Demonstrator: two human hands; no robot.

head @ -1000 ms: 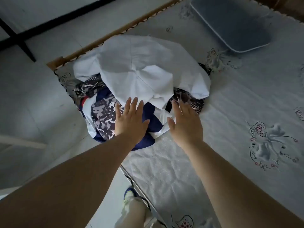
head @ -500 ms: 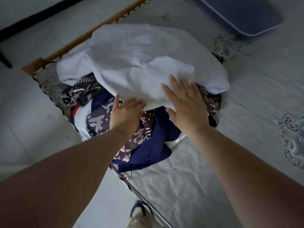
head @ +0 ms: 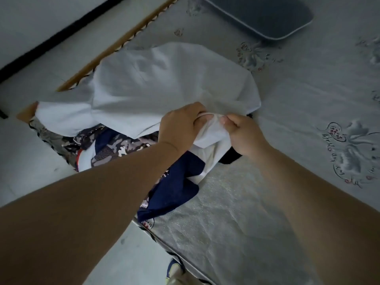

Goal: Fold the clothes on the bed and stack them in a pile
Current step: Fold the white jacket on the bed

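Gripping the white garment (head: pixel 164 89) by its near hem, your left hand (head: pixel 181 125) and right hand (head: pixel 242 133) each close their grip on it above the patterned clothes (head: pixel 115 147) heaped at the bed (head: pixel 236 212) corner

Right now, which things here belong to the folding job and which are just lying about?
Job:
- white garment, gripped by left hand and right hand
- camouflage-print garment beneath it
- navy garment

Lying about:
- grey pillow
- shoe on the floor
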